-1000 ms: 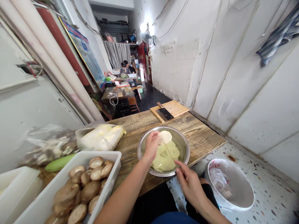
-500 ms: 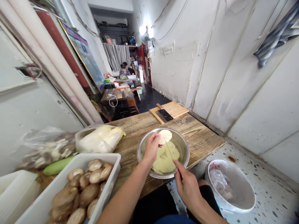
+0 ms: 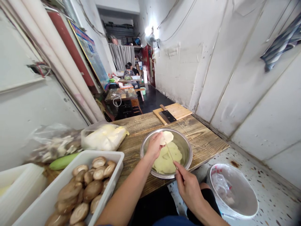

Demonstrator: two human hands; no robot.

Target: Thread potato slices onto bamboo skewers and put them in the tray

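Over a steel bowl [image 3: 189,157] my left hand [image 3: 154,145] pinches a thin, pale potato slice [image 3: 168,137] by its left edge. My right hand [image 3: 187,182], closed at the bowl's near rim, grips a thin wooden skewer [image 3: 170,152]. The skewer slants up and away, and its far tip meets the lower edge of the held slice; whether it pierces the slice I cannot tell. Below, more pale yellow potato slices [image 3: 167,161] lie overlapping in the bowl.
Several loose skewers [image 3: 197,145] lie right of the bowl. Behind it a cleaver [image 3: 167,116] rests on a cutting board [image 3: 180,110]. At left are a white tub of mushrooms [image 3: 92,190], a green gourd [image 3: 63,162] and bagged vegetables [image 3: 105,136]. A lined bucket [image 3: 246,191] stands on the floor.
The view has shifted slightly, moving the scene a little to the right. My left hand has turned slightly around the slice; the skewer's tip stays at its lower edge.
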